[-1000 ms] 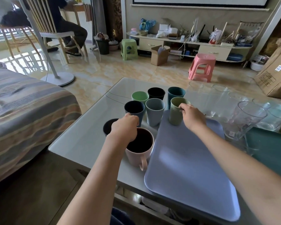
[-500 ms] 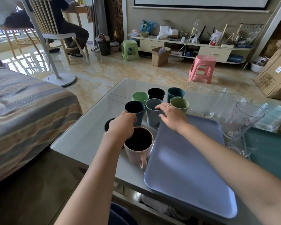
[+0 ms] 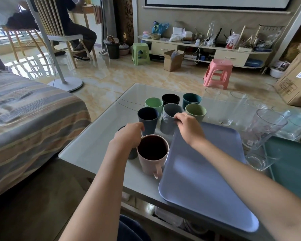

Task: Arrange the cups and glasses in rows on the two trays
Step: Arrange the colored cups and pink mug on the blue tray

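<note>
You can read no text here; the cardboard box (image 3: 295, 79) carries print and a label too small to read.

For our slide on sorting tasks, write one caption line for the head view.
Right hand grips the tilted grey ribbed cup beside the blue-lilac plastic tray; left hand rests behind the pink mug.
</note>
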`<state>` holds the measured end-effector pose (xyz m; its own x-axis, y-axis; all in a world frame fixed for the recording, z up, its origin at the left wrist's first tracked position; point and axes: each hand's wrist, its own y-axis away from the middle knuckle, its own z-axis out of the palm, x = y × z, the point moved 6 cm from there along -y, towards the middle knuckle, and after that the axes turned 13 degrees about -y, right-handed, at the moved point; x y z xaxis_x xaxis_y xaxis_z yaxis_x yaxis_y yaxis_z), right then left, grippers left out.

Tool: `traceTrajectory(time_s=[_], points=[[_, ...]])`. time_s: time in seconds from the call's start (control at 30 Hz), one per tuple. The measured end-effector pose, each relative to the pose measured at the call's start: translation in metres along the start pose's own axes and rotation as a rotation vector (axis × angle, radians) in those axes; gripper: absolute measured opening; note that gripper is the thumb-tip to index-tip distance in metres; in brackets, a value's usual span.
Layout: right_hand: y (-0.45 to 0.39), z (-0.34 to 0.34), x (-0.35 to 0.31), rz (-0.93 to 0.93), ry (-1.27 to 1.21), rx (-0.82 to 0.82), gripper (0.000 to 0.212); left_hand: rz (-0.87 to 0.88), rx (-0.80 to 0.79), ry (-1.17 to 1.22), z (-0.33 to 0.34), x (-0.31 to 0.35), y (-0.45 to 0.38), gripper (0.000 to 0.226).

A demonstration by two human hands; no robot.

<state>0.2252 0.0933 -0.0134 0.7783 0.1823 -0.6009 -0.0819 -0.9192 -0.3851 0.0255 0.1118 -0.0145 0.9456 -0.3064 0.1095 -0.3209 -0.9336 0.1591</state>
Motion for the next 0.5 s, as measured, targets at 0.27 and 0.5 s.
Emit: traceTrajectory(time_s=[0.27, 0.5], points=[[0.048, -0.054, 0.027, 0.07, 0.061, 0.118, 0.014, 0.052, -0.108, -0.023, 0.008, 0.009, 0.003, 0.033], [0.052, -0.044, 0.041, 0.15, 0.143, -0.074, 0.015, 0.024, -0.086, -0.029, 0.005, 0.01, 0.008, 0.03]])
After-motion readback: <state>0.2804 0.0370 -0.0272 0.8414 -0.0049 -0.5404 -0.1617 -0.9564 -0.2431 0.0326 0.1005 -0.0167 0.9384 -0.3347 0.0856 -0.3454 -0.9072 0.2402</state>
